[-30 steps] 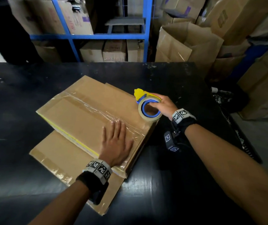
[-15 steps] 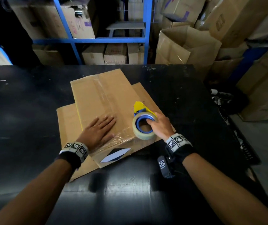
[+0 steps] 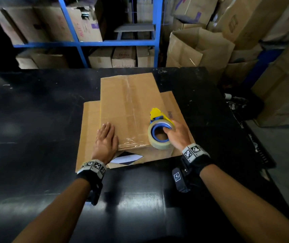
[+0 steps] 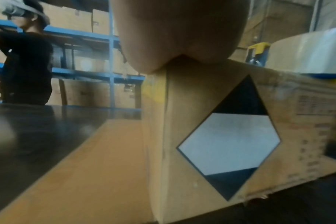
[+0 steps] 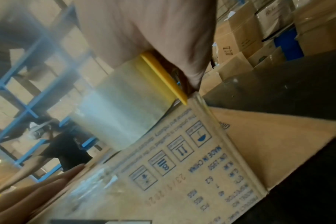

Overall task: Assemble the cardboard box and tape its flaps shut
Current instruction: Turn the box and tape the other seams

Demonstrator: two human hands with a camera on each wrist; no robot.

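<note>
A brown cardboard box lies on the black table, its top seam covered by clear tape running away from me. Its near side carries a black-and-white diamond label and printed handling symbols. My left hand lies flat, fingers straight, on the box's near left corner. My right hand grips a tape dispenser, a clear roll on a blue core with a yellow blade guard, resting on the box's near right corner. The tape roll touches the top edge in the right wrist view.
A flat cardboard sheet lies under the box and sticks out left and right. Blue shelving with cartons stands behind the table. Open and stacked boxes crowd the right. Another person stands by the shelves at the left.
The box has turned clockwise until its taped seam points straight away from me. My left hand shifted to the near left corner, and the dispenser came to the near right corner.
</note>
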